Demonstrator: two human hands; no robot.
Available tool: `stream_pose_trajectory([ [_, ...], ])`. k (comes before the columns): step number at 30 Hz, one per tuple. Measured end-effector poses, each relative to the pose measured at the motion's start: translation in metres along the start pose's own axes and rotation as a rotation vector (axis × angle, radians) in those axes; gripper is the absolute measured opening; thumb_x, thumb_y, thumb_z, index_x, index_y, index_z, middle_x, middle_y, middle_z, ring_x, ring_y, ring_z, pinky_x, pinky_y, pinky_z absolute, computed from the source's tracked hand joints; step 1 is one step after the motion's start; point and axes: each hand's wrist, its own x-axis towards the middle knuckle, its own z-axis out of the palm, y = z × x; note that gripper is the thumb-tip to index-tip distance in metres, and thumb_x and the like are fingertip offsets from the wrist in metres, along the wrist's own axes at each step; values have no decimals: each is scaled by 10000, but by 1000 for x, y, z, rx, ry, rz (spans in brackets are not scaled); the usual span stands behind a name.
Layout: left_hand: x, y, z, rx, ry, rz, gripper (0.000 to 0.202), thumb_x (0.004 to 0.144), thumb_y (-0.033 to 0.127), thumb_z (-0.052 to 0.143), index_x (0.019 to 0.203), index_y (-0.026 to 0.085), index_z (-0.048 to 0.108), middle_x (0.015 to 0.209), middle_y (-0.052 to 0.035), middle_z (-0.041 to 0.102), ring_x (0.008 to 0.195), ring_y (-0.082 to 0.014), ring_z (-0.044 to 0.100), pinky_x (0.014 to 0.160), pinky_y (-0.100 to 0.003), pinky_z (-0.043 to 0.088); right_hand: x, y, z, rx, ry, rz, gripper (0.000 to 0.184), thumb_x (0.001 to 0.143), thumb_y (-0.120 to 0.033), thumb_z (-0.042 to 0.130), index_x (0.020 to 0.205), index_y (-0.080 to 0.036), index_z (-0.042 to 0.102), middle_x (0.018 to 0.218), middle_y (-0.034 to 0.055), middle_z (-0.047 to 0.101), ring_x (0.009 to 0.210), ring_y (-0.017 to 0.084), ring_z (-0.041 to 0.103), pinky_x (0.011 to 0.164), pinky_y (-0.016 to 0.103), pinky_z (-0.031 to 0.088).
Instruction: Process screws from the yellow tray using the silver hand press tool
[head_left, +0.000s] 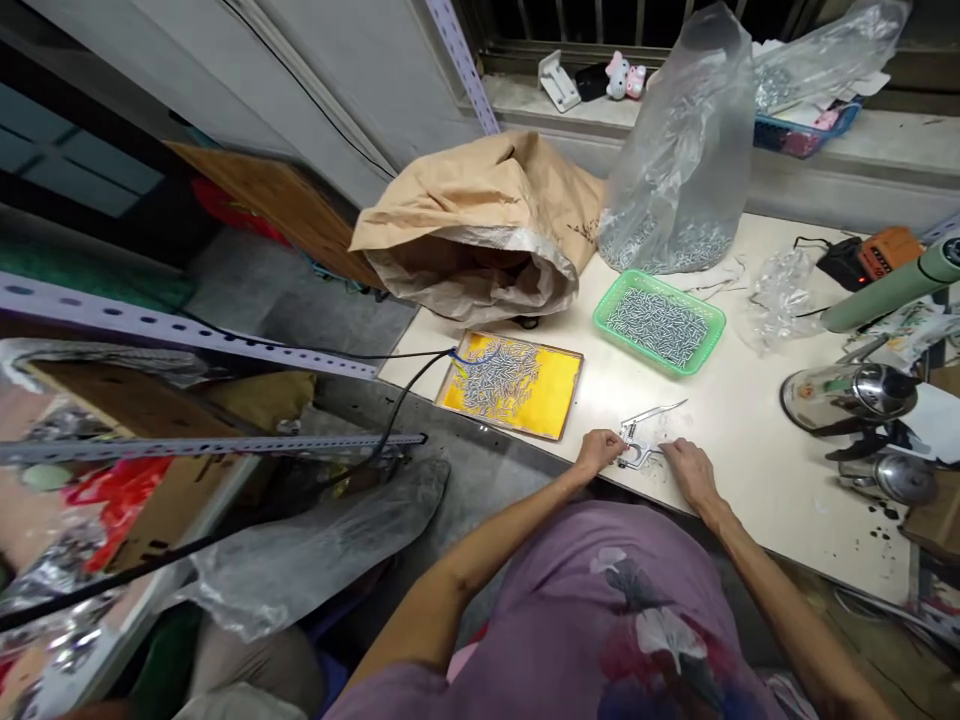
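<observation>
The left hand (602, 452) and the right hand (691, 472) pinch the two ends of a small metal part (637, 456), which is on the table (757, 430) near its front edge. The handling seems unfinished. Farther, many screws (495, 378) lie loose in a yellow tray (556, 390); a black cable (411, 355) reaches its corner. Behind are a filled green basket (601, 318), a paper bag (472, 190) and a plastic bag (675, 160).

Via my feed, clocked from the silvery metal pc (637, 460): I've got a yellow tray (559, 388) at 10, tan paper sack (465, 190) at 11, lt-green basket (637, 353) w/ grey bits (660, 325) at 12, dull-green cylinder (885, 290) at 2, cream tabletop (750, 460) at 3. At 6, mauve shirt (570, 580), floral print in white, red & dk blue.
</observation>
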Motion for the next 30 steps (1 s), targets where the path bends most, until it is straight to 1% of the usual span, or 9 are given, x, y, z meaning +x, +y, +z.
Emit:
stream_pose_trajectory([
  [4,0,-2,5,91,39,4,144,765,248,634,772,144,734,666,5,686,624,-100,608,572,-173,425,-1,-2,2,14,6,28,327,916,-154,395,1142,-252,611,957,55,610,857,169,515,711,271,315],
  [9,-2,-5,11,190,60,-10,129,766,208,633,782,151,747,745,-16,718,710,-118,637,647,-184,443,-1,-3,4,11,6,27,322,914,-166,405,1150,-248,608,946,60,605,866,174,515,708,276,325],
  [14,-3,-6,15,201,44,-32,170,783,202,595,832,138,746,754,-27,715,663,-108,620,603,-179,443,-2,-4,7,22,38,43,330,912,-149,393,1146,-239,607,956,63,601,862,174,505,706,275,329],
  [19,3,-9,15,240,34,-32,176,757,179,582,806,123,741,689,-22,689,612,-101,593,572,-176,431,-2,-4,12,43,50,56,331,904,-136,397,1140,-231,609,964,67,598,863,177,502,709,277,333],
  [22,7,-9,13,275,0,-27,179,742,182,579,785,122,742,630,-16,662,566,-96,564,559,-181,418,-2,-5,13,40,41,58,326,905,-142,395,1130,-238,610,962,67,599,862,176,506,712,278,344],
  [24,9,-8,10,291,-30,-23,179,733,189,578,762,121,741,572,-7,629,529,-92,538,549,-185,408,-2,-5,12,43,32,57,301,909,-178,411,1124,-242,612,981,73,601,879,181,512,727,282,357],
  [26,11,-6,9,296,-61,-16,171,721,189,578,730,121,735,516,9,584,495,-85,512,538,-185,393,0,-3,10,43,42,54,292,899,-250,466,1162,-243,592,1085,95,593,940,200,514,756,298,373],
  [27,11,-6,8,296,-71,-12,165,715,184,578,708,121,730,490,19,558,481,-82,499,530,-184,384,2,0,8,38,59,51,335,881,-293,508,1207,-242,564,1175,112,569,996,221,506,780,314,381],
  [30,12,-7,8,296,-69,-2,149,697,169,579,646,118,708,435,43,480,449,-71,457,504,-177,352,13,12,3,-1,111,14,633,795,-397,622,1369,-246,403,1439,138,387,1217,308,398,877,397,378],
])
